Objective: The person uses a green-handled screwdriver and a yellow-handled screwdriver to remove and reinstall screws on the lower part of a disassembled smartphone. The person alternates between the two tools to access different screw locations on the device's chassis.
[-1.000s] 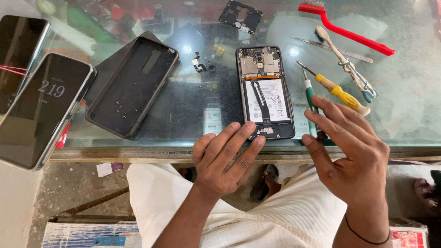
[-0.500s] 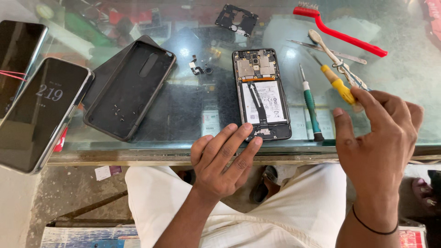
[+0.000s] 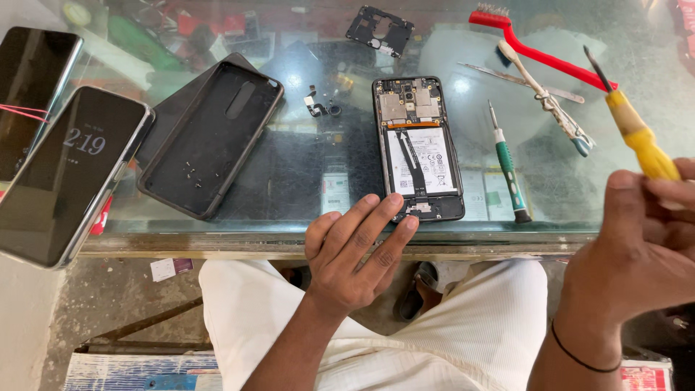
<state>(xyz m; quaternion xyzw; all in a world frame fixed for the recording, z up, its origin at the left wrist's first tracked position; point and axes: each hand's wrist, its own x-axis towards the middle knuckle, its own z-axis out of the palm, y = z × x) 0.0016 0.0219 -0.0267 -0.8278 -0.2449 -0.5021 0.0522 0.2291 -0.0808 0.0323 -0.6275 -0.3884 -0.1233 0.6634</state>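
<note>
An opened phone (image 3: 418, 148) lies back-side up on the glass table (image 3: 304, 181), its battery, flex cable and circuit board exposed. My left hand (image 3: 355, 250) rests at the table's near edge, fingertips touching the phone's bottom end. My right hand (image 3: 637, 253) is lifted at the right side and grips a yellow-handled screwdriver (image 3: 633, 123), its dark tip pointing up and away. A green-handled screwdriver (image 3: 507, 164) lies just right of the phone.
A black phone case (image 3: 210, 137) holding tiny screws lies left of centre. Two phones (image 3: 69, 174) (image 3: 32, 94) overhang the left edge. Small loose parts (image 3: 318, 105), a black cover piece (image 3: 380, 30), a red brush (image 3: 539, 43) and tweezers (image 3: 546, 98) sit farther back.
My right hand picked the yellow-handled screwdriver off the table and lifted it to the right. The left hand stayed at the phone's bottom end.
</note>
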